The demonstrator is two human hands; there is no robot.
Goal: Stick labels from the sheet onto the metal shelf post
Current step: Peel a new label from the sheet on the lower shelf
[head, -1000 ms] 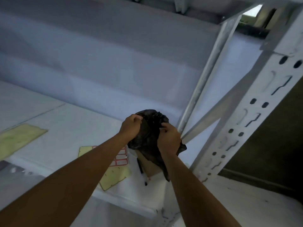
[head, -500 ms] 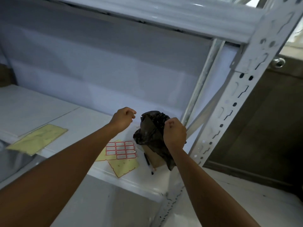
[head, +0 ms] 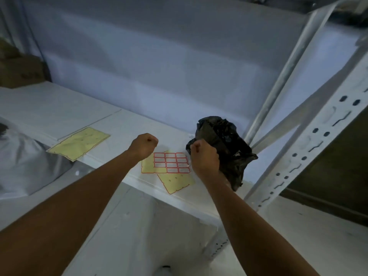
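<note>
- left hand (head: 144,145) let go of the crumpled black plastic bag (head: 225,144), now an empty fist
- right hand (head: 205,158) still grips it
- red-bordered label sheet (head: 170,162) waits between them, white slotted metal post (head: 310,140) off right

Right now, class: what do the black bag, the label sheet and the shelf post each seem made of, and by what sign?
Black bag: probably thin plastic film, glossy; it crumples and glints. Label sheet: matt paper, red-edged labels on yellow backing. Shelf post: white-painted metal, seemingly steel; punched slots and holes.
</note>
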